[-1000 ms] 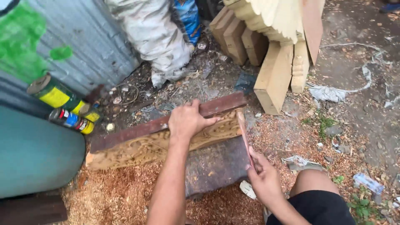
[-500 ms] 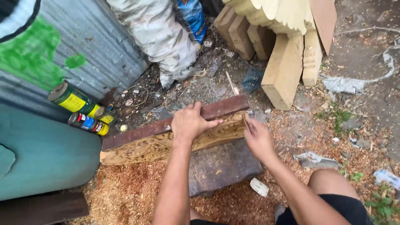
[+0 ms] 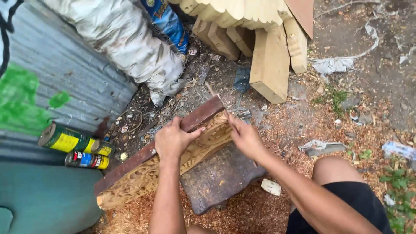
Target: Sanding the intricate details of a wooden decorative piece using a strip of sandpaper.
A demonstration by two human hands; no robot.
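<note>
**Two hands on a carved wooden strip, outdoors on sawdust**

Sawdust-strewn ground covers the lower part of the view, giving way to bare dirt and bits of litter toward the upper right. Along the left runs a corrugated metal wall with a green paint patch, and a dirty white sack leans against it. At the foot of the wall lie two spray cans, one above the other. Pale timber blocks are stacked at the top centre.

A long carved wooden strip lies slanted from lower left to upper right, backed along its upper edge by a dark reddish-brown plank. Both rest over a dark wooden block that serves as the surface.

The left hand is curled over the top edge of the plank and strip near their middle, fingers wrapped down the far side and thumb lying along the carved face. The right hand sits at the upper right end of the strip, fingers pressed together against the carving; whether it pinches a small tool cannot be told. A small white scrap lies on the sawdust just beside the block, near the person's bare knee.
</note>
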